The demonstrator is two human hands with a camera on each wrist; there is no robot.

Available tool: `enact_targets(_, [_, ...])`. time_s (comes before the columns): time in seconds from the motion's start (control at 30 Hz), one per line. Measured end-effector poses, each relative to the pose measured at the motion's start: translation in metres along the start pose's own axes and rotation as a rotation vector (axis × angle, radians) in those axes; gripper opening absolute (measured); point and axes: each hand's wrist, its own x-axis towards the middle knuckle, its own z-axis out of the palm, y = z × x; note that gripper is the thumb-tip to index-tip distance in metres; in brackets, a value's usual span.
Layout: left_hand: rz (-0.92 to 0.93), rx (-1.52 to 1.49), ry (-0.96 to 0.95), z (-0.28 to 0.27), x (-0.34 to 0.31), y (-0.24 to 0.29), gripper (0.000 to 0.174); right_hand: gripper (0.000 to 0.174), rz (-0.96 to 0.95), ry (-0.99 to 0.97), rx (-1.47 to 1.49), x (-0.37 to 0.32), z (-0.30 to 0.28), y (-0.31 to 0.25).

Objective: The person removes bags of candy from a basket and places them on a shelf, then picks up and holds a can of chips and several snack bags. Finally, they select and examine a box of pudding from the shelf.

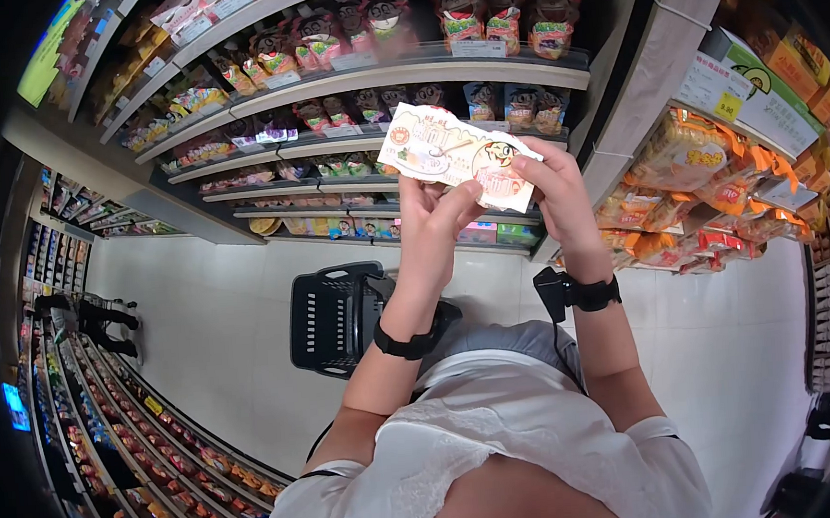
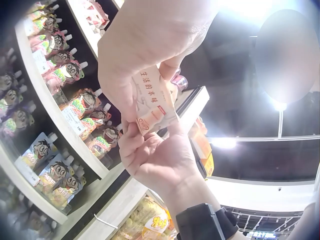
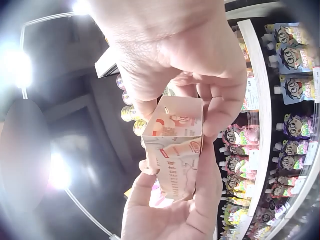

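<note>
A cream carton (image 1: 446,151) with red print and a cartoon face is held up in front of the shelves by both hands. My left hand (image 1: 429,221) grips its near left side, thumb across the lower edge. On the right end, my right hand (image 1: 556,187) has its thumb on the printed face and fingers behind. In the right wrist view the box (image 3: 176,165) shows a printed end and a long side with a line of characters. Part of the carton is hidden by the fingers in the left wrist view.
A black shopping basket (image 1: 315,316) is beside the left forearm, above the pale floor (image 1: 216,302). Ahead, shelves (image 1: 508,74) carry several rows of spouted pouches. To the right stand bagged snacks (image 1: 674,149) and a green-and-white box (image 1: 759,90). Another person (image 1: 102,319) is far left.
</note>
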Motion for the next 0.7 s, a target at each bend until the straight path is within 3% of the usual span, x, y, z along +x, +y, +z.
enact_targets(0.37, [-0.057,0.052,-0.036,0.007,0.002,-0.031,0.057,0.035,-0.027,0.064,0.074,-0.012,-0.036,0.010])
enact_targets(0.6, [0.032,0.061,-0.017,-0.016,0.012,-0.035,0.052,0.038,0.108,0.081,0.231,-0.010,-0.046,0.018])
enact_targets(0.7, [0.075,0.164,0.108,-0.017,0.014,-0.028,0.055,0.036,0.166,0.027,0.296,-0.004,-0.050,0.022])
